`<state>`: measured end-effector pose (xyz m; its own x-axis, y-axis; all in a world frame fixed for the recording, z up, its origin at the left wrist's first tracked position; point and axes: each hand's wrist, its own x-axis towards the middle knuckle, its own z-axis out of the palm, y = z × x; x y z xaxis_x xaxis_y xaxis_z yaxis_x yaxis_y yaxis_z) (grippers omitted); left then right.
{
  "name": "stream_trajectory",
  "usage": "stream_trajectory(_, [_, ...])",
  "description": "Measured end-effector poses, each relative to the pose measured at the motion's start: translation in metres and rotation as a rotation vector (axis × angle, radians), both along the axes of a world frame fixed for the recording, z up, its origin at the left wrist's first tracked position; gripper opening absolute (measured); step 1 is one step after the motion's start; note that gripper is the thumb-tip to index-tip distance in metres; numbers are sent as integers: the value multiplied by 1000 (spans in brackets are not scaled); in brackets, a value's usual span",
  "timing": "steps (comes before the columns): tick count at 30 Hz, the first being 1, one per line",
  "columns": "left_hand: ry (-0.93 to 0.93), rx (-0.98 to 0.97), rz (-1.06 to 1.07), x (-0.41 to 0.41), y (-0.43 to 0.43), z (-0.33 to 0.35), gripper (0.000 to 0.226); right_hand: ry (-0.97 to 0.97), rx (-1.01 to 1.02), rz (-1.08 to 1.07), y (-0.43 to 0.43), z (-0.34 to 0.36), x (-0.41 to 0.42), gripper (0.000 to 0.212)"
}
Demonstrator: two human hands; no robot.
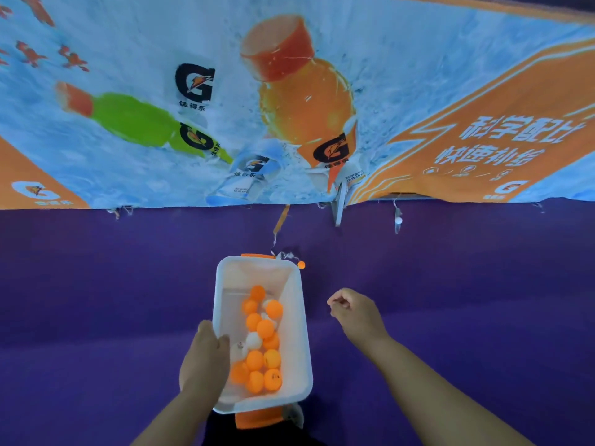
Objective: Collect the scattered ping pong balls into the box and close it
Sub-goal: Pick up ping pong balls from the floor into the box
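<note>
A translucent white plastic box (297, 317) is carried above the purple floor, with several orange and white ping pong balls (262, 346) piled inside. My left hand (203, 362) grips the box's left rim, thumb over the edge. To the right of the box my right hand (352, 309) hovers with its fingers curled and nothing visible in them. An orange ball (301, 264) lies on the floor just past the box's far right corner. A white ball (399, 220) sits at the foot of the banner. An orange lid part (257, 418) shows under the box's near end.
A printed sports-drink banner (289, 107) runs across the far side as a barrier, with a metal foot (339, 207) and loose strings at its bottom edge. Purple floor (112, 300) spreads left and right of the box.
</note>
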<state>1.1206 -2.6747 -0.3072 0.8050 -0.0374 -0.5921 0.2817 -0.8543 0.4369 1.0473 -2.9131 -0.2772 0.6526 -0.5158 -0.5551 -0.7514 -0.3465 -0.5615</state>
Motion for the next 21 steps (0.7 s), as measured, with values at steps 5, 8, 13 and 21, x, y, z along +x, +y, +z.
stream_trajectory(5, [52, 26, -23, 81, -33, -37, 10, 55, 25, -98, -41, -45, 60, 14])
stream_trajectory(8, [64, 36, -57, 125, -53, -67, 12, 96, 26, -127, -65, -86, 95, 16])
stream_trajectory(13, [56, 90, -74, 180, -86, -140, 13, 149, 28, -164, -104, -185, 145, 18])
stream_trajectory(21, [29, 155, -19, 223, -141, -305, 12, 291, -19, -6, -154, -404, 196, 24])
